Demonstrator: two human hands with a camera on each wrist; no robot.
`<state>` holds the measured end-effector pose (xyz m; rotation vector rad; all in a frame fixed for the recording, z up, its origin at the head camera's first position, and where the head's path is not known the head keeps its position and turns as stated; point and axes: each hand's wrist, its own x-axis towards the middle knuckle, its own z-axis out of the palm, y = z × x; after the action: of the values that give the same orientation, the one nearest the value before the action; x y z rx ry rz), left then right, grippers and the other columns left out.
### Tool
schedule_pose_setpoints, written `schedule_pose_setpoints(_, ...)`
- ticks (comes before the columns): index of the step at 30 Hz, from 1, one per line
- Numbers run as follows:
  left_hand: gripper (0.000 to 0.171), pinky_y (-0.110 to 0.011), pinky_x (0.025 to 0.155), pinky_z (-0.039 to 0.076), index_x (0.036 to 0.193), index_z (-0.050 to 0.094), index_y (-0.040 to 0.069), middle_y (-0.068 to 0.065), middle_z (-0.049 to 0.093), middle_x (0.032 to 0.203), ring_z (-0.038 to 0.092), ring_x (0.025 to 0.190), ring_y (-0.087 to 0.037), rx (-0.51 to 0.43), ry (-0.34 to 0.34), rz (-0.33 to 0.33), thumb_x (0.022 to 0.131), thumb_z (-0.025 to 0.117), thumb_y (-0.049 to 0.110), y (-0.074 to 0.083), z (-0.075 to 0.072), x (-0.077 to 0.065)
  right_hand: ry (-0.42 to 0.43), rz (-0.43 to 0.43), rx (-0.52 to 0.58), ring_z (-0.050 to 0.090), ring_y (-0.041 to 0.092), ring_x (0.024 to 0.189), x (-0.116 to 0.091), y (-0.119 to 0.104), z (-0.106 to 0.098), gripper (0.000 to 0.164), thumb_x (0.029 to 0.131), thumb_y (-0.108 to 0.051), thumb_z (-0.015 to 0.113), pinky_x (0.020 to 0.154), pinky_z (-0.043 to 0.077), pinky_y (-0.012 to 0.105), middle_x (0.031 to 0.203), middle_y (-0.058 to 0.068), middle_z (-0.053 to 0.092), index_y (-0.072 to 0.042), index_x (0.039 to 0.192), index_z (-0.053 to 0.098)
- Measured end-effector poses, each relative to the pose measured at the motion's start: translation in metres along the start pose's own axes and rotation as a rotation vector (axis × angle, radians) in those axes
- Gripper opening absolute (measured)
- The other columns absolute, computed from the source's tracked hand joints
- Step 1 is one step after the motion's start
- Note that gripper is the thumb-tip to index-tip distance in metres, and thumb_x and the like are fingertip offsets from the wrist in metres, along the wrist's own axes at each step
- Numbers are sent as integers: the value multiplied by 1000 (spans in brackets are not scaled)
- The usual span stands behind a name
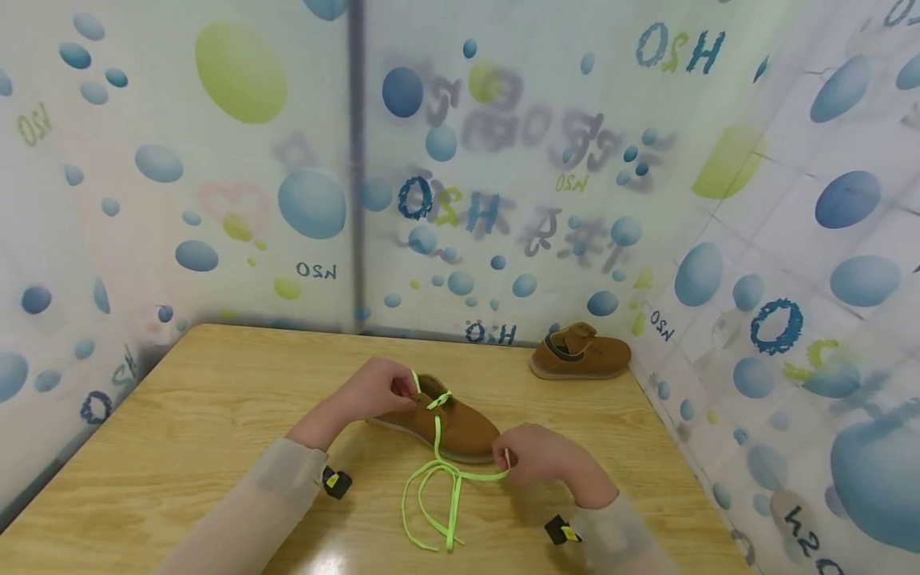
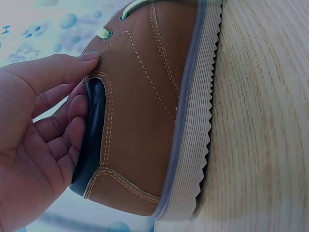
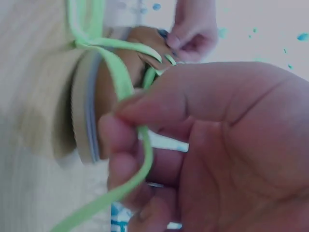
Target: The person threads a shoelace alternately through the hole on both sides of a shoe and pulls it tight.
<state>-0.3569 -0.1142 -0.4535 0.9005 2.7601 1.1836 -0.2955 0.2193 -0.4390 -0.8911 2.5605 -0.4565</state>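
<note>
A brown shoe (image 1: 467,429) with a pale sole lies on the table, its toe toward the right. Its dark-lined collar shows in the left wrist view, where my left hand (image 2: 43,111) pinches the upper edge of the shoe by the eyelets, thumb outside and fingers inside. A bright green shoelace (image 1: 438,435) passes through some eyelets and trails in loops on the table in front. Near the toe, my right hand (image 1: 539,455) pinches the lace between thumb and forefinger; in the right wrist view a length of it hangs past the fingers.
A second brown shoe (image 1: 589,357) stands at the back right of the wooden table (image 1: 237,383), close to the wall. Patterned sheeting (image 1: 460,160) with blue and green spots encloses the table at the back and sides.
</note>
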Motion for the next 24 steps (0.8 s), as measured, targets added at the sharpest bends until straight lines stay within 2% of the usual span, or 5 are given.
schedule_pose_setpoints(5,10,-26,72,57,87,78,15,6,75,82,66,76,-6,4,-1,3,88,86,9,1,0,0,47,-47,104,42,4,61,-7,24,-20,21,84,4,66,60,37,24,69,-11,49,-17,85,66)
schedule_pose_setpoints(10,11,-26,72,57,86,77,16,6,74,81,66,75,-6,12,-2,0,88,86,10,2,-1,0,127,-38,161,48,6,65,-17,50,-35,16,85,2,71,63,43,25,72,-6,56,-14,88,69)
schedule_pose_setpoints(13,10,-26,72,57,86,77,16,6,74,81,66,75,-6,14,-5,-2,87,86,10,2,-1,0,188,46,133,52,10,70,-22,62,-39,15,86,1,76,66,46,27,76,-4,61,-13,90,75)
schedule_pose_setpoints(16,10,-26,72,57,86,77,16,7,74,81,66,75,-6,12,-7,-6,87,86,10,3,-1,0,265,173,33,54,13,74,-25,70,-41,13,86,1,80,69,49,30,80,-4,66,-12,90,79)
schedule_pose_setpoints(24,11,-28,72,56,86,77,17,7,74,81,65,75,-7,0,-12,-14,88,86,11,3,-2,-1,432,419,-202,60,18,74,-25,82,-42,5,89,-8,80,72,55,42,86,2,72,-11,87,77)
